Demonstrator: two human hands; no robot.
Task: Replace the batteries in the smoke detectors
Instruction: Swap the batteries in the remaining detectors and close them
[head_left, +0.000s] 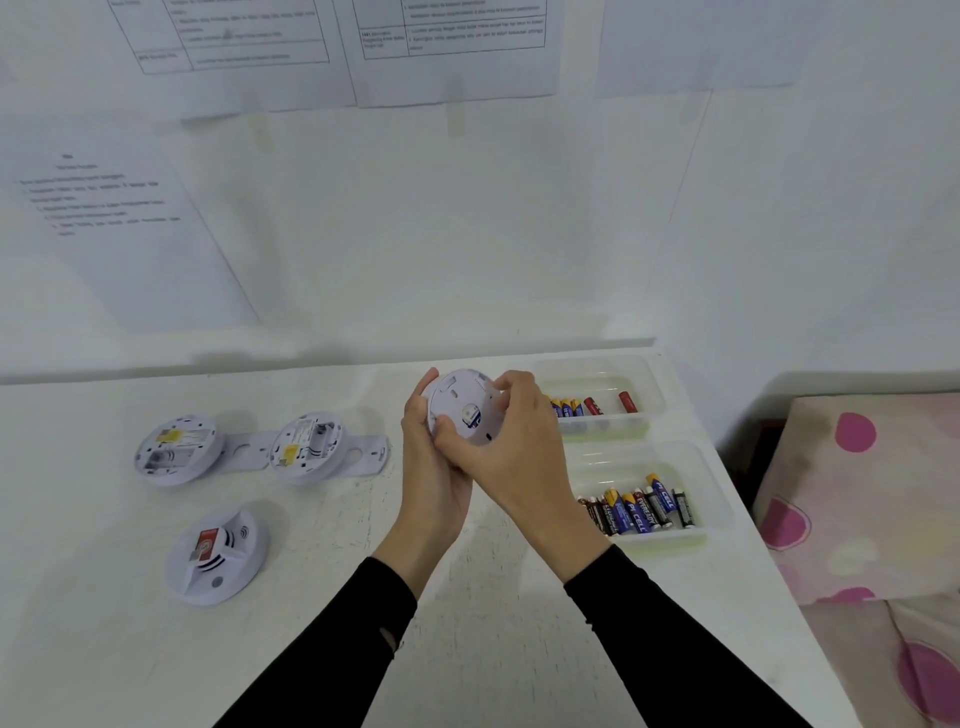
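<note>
While two opened detectors (179, 451) lie backs-up on the table (519, 649), the person holds a third detector (464, 408) above its far edge, the left hand (434, 467) cupping it from below and the right hand (511, 441) clamped over its rim. If the twist slips, I think it could drop into the near tray (654, 499) of batteries (636, 506) and scatter them.

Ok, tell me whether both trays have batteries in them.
Yes. The far tray holds a few batteries, and the near tray holds a larger row.
</note>
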